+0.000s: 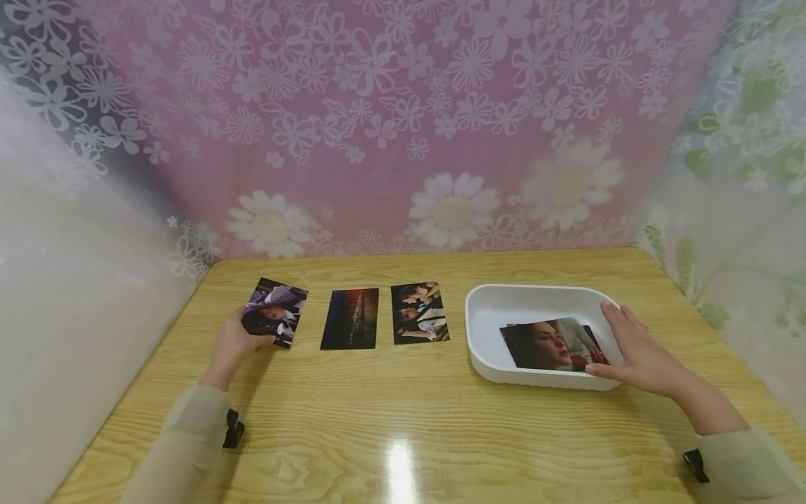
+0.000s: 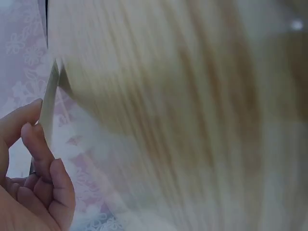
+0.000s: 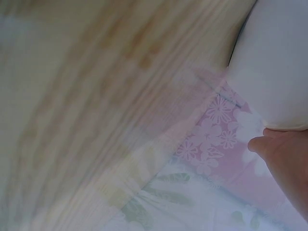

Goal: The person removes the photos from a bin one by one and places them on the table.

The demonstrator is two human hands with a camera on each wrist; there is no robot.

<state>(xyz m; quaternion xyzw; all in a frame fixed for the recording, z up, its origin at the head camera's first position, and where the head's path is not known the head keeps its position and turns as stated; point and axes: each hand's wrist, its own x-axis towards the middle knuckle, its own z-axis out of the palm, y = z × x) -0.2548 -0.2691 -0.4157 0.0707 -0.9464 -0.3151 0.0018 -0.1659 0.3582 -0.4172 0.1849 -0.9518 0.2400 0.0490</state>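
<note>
At the left of the table, my left hand (image 1: 234,341) pinches a photo card (image 1: 277,311) showing a figure in purple and white. In the left wrist view this card (image 2: 48,103) appears edge-on against the fingers, tilted off the wood. My right hand (image 1: 642,350) rests on the right end of a white plastic tray (image 1: 481,364), its fingers straight and spread and the thumb across the front rim. Inside the tray lie overlapping photo cards (image 1: 544,343), the top one showing a face. The right wrist view has only part of that hand against the tray's outer wall (image 3: 274,62).
Two more photo cards lie in a row between the left hand and the tray: a dark red-blue one (image 1: 350,318) and one with figures (image 1: 420,313). The wooden table (image 1: 352,420) meets flowered cloth (image 1: 352,140) at the back and sides.
</note>
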